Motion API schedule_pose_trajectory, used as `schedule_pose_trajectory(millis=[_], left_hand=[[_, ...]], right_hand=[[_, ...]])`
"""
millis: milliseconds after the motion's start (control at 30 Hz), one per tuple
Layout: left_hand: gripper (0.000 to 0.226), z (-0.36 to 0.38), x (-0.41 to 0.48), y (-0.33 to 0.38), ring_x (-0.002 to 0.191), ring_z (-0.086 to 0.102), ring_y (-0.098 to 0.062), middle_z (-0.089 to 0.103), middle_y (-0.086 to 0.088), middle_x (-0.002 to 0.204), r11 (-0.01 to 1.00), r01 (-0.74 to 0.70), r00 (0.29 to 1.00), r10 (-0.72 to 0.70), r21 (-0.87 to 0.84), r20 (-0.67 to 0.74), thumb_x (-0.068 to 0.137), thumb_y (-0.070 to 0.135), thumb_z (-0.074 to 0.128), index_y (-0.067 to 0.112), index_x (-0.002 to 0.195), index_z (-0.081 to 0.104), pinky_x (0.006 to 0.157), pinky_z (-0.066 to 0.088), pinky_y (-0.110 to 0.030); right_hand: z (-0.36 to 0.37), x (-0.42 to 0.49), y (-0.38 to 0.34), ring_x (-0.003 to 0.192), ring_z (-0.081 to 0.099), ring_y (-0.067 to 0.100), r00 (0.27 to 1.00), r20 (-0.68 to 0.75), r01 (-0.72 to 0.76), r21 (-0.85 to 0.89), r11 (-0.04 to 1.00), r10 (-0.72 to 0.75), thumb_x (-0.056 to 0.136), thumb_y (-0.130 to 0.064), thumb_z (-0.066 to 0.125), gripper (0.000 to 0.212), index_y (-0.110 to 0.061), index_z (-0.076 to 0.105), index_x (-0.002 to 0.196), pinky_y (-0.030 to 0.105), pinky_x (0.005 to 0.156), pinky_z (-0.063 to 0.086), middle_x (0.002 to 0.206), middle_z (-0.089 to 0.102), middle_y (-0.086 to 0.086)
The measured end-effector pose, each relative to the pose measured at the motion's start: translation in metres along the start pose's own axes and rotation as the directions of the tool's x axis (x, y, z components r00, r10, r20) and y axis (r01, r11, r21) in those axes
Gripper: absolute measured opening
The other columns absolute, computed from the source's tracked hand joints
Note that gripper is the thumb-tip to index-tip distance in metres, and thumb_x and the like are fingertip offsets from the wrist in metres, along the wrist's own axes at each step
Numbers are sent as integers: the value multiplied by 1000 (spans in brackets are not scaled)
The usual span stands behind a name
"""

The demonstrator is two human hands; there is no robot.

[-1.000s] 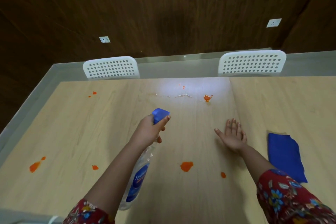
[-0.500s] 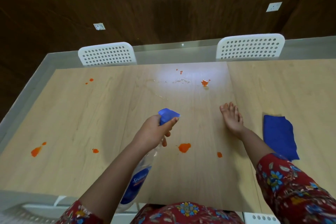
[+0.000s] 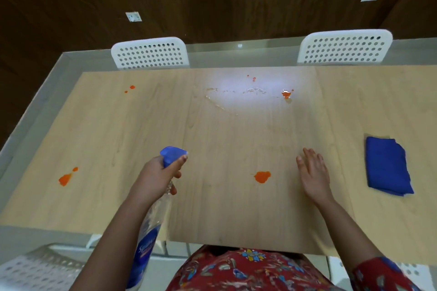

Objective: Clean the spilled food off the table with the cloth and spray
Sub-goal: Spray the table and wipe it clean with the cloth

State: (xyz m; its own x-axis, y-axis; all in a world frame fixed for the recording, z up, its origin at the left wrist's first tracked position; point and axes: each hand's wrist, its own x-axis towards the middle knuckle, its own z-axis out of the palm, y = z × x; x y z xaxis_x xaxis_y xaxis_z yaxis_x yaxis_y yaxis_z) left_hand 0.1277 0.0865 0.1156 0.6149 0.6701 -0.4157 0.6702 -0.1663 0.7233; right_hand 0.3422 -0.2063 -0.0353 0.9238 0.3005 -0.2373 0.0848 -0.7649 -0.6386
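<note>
My left hand (image 3: pixel 158 177) grips a clear spray bottle (image 3: pixel 151 224) with a blue nozzle and blue label, held above the wooden table (image 3: pixel 113 139) and aimed away from me. My right hand (image 3: pixel 313 173) rests flat on the table, fingers together, holding nothing. A folded blue cloth (image 3: pixel 386 165) lies to its right, apart from the hand. Orange food spots sit on the wood: one (image 3: pixel 262 176) just left of my right hand, one (image 3: pixel 67 177) near the left edge, one (image 3: pixel 286 93) at the far middle, small ones (image 3: pixel 130 88) at the far left. A wet streak (image 3: pixel 222 101) glistens at the far middle.
Two white perforated chairs (image 3: pixel 150 53) (image 3: pixel 344 46) stand at the table's far side, before a dark wooden wall. Another white chair (image 3: pixel 42 267) is at my near left. A grey rim borders the table's left and far edges.
The view has shifted so the near table edge and my lap show. My right hand has drawn back toward me beside the orange spot. The bottle stays in my left hand.
</note>
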Motion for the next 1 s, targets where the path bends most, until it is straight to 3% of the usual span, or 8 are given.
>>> schedule_pose_trajectory(millis=[200,333,400,533,733,1000], left_hand=[[40,4,-10,-30,49,63,-23,67,-8,74,991,59,980,-81,122,184,89,51,59,11,80,58,54,45,-29],[35,17,-23,-33,53,67,-22,70,-1,84,985,3,971,-45,175,236,89,55,57,20,88,60,62,52,-34],[36,30,-30,-26,55,68,-23,70,-1,84,988,-14,968,-25,153,248,89,55,56,19,88,60,65,54,-36],[39,64,-39,0,49,62,-20,66,-7,77,996,-23,957,-3,88,291,89,51,58,14,81,57,58,50,-32],[33,104,-46,36,51,64,-14,69,0,85,980,-166,921,112,114,372,88,58,55,25,86,57,59,49,-29],[35,131,-49,73,51,59,-17,64,-4,76,981,-195,906,182,-6,381,90,50,58,18,78,57,56,49,-28]], right_hand=[[6,-45,9,149,11,21,987,-155,36,3,999,-35,94,-54,24,70,-13,31,150,38,119,10,159,24,7],[5,-66,14,149,10,17,975,-216,64,31,997,-56,96,-54,24,67,-17,30,150,35,118,10,160,22,1],[3,-74,21,148,11,16,970,-233,80,48,996,-67,95,-57,22,69,-16,32,149,34,118,10,159,23,1],[-6,-86,42,148,13,16,963,-267,45,63,997,-27,93,-60,19,72,-16,32,149,39,120,14,159,25,2],[-16,-96,58,147,16,19,951,-307,17,134,991,26,92,-59,21,73,-13,34,148,40,119,17,157,29,6],[-14,-97,33,146,20,17,963,-269,77,182,980,-25,98,-48,30,60,-13,36,147,31,117,15,154,34,4]])
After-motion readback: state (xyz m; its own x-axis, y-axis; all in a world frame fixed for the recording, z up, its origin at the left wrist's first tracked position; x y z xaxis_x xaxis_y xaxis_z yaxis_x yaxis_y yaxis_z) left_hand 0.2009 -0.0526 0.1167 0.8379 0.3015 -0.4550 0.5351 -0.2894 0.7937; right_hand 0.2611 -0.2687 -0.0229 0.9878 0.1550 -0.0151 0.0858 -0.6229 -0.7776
